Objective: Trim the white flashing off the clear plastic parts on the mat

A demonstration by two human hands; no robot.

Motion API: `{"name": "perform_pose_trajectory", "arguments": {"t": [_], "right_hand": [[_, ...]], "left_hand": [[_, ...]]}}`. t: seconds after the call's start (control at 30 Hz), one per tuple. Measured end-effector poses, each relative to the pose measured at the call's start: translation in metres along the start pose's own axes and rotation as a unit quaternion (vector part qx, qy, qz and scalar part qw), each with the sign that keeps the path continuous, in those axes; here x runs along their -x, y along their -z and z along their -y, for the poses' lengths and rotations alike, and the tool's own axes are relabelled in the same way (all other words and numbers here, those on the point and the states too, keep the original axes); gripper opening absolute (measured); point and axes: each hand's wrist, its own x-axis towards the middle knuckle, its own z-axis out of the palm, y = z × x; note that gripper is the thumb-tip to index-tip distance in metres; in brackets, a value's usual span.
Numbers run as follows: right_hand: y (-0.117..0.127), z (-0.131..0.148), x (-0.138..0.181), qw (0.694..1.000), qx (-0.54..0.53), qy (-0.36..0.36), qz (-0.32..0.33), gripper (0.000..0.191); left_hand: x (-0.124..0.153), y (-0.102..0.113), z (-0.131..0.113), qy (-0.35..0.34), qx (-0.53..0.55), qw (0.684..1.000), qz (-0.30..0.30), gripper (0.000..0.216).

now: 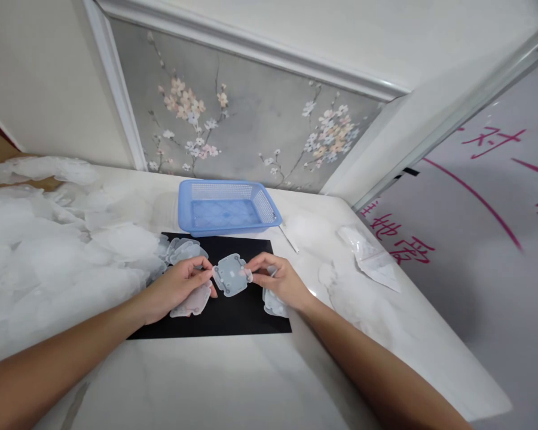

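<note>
Both my hands hold one clear plastic shell piece (231, 275) above a black mat (233, 313). My left hand (179, 288) pinches its left edge, with another clear piece (192, 303) lying under the fingers. My right hand (278, 279) pinches the right edge. More clear pieces lie on the mat: a small stack (185, 249) at the back left and some (272, 303) beneath my right hand.
A blue plastic basket (226, 206) stands behind the mat. A big heap of clear plastic bags (49, 251) fills the left of the white marble table (215, 382). A small bag (371, 257) and a thin stick (289, 237) lie to the right. A wall stands behind.
</note>
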Motion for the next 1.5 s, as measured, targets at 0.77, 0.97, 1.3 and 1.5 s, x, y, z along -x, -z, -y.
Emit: {"name": "perform_pose_trajectory", "arguments": {"t": [0.77,0.97,1.3,1.5], "right_hand": [[0.005,0.009,-0.004,0.981,-0.079,-0.158,-0.076,0.03],[0.004,0.005,-0.001,0.988,-0.076,-0.11,-0.077,0.025],[-0.017,0.002,0.012,0.971,0.218,0.079,-0.049,0.014],[-0.026,-0.005,0.017,0.893,0.388,0.228,-0.012,0.022]], "left_hand": [[0.002,0.007,-0.009,-0.006,0.28,0.96,-0.012,0.038],[0.001,0.008,-0.01,0.005,0.3,0.954,-0.007,0.045],[0.002,0.005,-0.009,-0.026,0.32,0.946,0.039,0.057],[0.003,0.003,-0.006,-0.051,0.33,0.94,0.071,0.056]]}}
